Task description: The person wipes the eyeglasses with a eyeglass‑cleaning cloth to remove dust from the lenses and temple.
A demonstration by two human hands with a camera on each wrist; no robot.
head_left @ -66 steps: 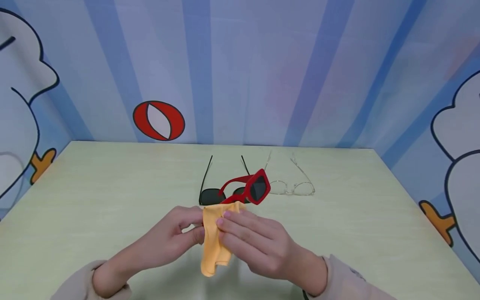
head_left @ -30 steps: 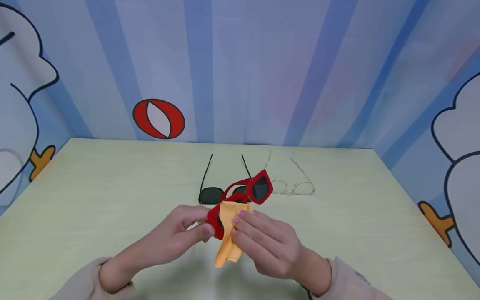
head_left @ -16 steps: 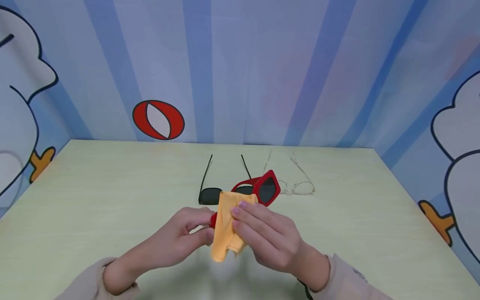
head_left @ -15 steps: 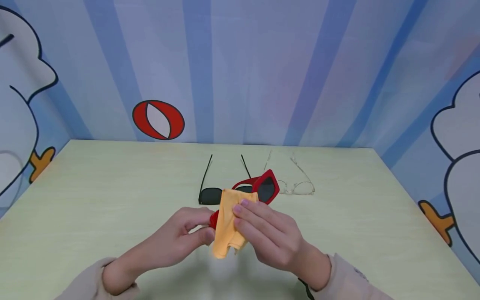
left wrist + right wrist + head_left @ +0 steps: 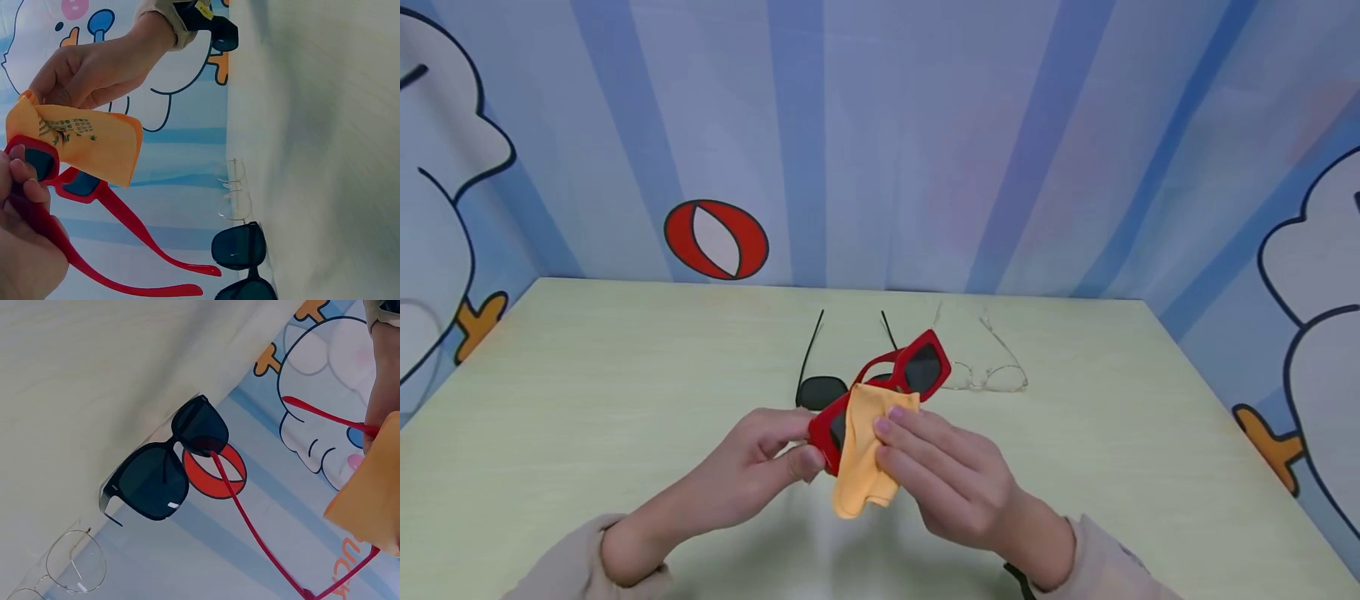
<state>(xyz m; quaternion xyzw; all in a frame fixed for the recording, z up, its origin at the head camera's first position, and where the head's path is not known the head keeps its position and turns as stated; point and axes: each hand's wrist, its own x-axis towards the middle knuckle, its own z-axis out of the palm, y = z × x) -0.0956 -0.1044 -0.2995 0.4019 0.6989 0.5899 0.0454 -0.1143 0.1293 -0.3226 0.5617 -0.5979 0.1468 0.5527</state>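
Note:
My left hand point(image 5: 730, 479) pinches one end of a pair of red-framed sunglasses point(image 5: 927, 368) between fingers and thumb, holding it tilted above the table. An orange-yellow cloth point(image 5: 867, 454) is draped over the front near the bridge and hides part of the nearer lens. My right hand point(image 5: 958, 483) pinches this cloth against the frame, fingers on its near face. Printed green marks show on the cloth point(image 5: 87, 140) in the left wrist view, where both red temples point(image 5: 134, 225) stick out unfolded. Only the cloth point(image 5: 372, 490) and the red temples show of the work in the right wrist view.
Black sunglasses point(image 5: 822, 392) stand on the pale table point(image 5: 625, 358) behind the hands, temples unfolded and partly hidden by the red pair. To their right are thin wire-rimmed glasses point(image 5: 1006, 378), also unfolded. A printed blue curtain point(image 5: 887, 150) rises behind the table's back edge.
My right hand and the cloth have shifted right over about two seconds, with some back-and-forth. The red sunglasses have tilted, and their left end shows again beside the cloth. My left hand keeps its hold.

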